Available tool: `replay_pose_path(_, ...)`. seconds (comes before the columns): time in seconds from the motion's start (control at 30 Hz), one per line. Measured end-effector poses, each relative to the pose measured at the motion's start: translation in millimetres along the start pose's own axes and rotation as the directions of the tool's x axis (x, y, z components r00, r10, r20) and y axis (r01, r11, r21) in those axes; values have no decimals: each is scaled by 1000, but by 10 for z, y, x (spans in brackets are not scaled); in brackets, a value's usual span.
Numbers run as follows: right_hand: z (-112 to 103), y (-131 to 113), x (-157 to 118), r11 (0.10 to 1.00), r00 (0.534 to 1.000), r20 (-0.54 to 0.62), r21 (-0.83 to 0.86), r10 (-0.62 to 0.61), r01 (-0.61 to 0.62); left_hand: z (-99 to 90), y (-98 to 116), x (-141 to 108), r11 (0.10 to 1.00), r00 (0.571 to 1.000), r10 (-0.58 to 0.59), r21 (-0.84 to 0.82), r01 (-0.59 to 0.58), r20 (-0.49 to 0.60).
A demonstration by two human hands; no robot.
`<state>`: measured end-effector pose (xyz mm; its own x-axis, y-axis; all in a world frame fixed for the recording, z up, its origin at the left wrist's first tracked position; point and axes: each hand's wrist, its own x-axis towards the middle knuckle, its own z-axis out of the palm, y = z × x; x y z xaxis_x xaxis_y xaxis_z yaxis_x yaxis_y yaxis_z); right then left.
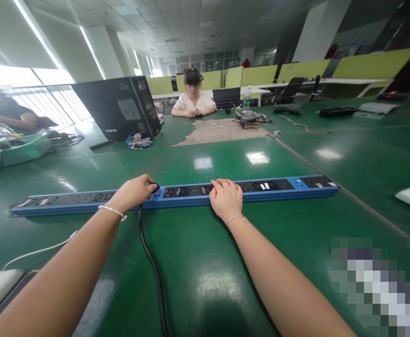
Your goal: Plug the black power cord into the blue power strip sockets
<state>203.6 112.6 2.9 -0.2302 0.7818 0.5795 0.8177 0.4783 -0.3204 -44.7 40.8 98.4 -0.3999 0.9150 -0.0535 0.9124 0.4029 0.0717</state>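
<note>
A long blue power strip (190, 201) with black socket panels lies across the green table in front of me. My left hand (133, 192) is closed around a black plug (155, 186) at the strip, left of its middle. How far the plug sits in a socket is hidden by my fingers. From under that hand a thick black cable (152, 262) runs down to the bottom edge of the view. Right of the middle, my right hand (226, 199) lies over the strip, its fingers curled across the top and gripping it.
A black computer case (120, 110) stands at back left beside gloves (139, 142) and a green basket (18, 152). Another person (194, 100) sits across the table; one more is at far left. A bottle (248, 97) and metal parts (249, 117) stand at the back.
</note>
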Motion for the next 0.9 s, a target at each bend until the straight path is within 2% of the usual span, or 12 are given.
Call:
replay_pose_path(0.23,-8,-7,9,1000,1000,16,1,4,-4,-44,43,1,998,1000,17,63,-19,26)
replay_pose_path(0.57,-19,-16,6,1000,1000,25,6,10,-11,11,13,26,998,998,40,54,-43,52)
replay_pose_path(0.9,-19,-16,10,1000,1000,15,6,4,-4,67,118,-32,985,999,48,163,-50,13)
